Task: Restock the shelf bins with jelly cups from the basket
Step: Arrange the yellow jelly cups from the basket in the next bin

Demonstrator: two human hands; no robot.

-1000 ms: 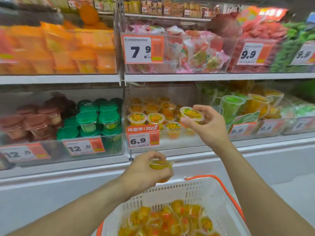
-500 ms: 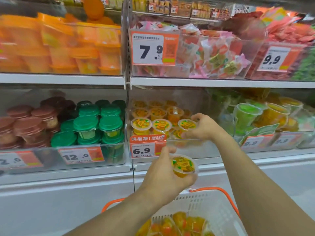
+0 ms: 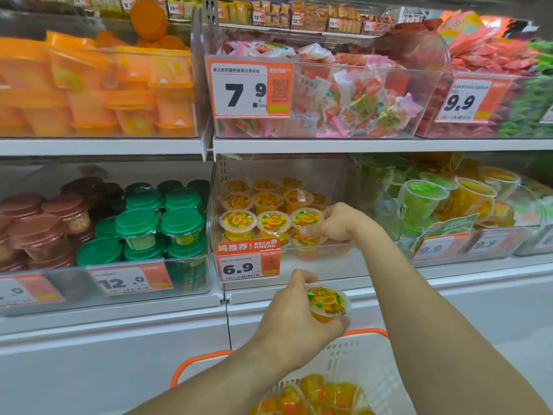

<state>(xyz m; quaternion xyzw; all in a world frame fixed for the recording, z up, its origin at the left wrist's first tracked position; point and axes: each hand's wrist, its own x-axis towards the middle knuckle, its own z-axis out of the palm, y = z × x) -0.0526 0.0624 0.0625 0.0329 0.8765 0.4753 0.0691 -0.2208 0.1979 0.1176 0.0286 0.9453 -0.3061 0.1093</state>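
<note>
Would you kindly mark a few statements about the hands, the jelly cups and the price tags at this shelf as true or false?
1. The left hand holds a jelly cup above the basket. True.
2. The right hand rests inside the green-lidded cups' bin. False: it is at the front-row cup in the orange jelly bin.
3. That bin's price tag reads 6.9. True.
4. The basket has a blue rim. False: it is orange.
</note>
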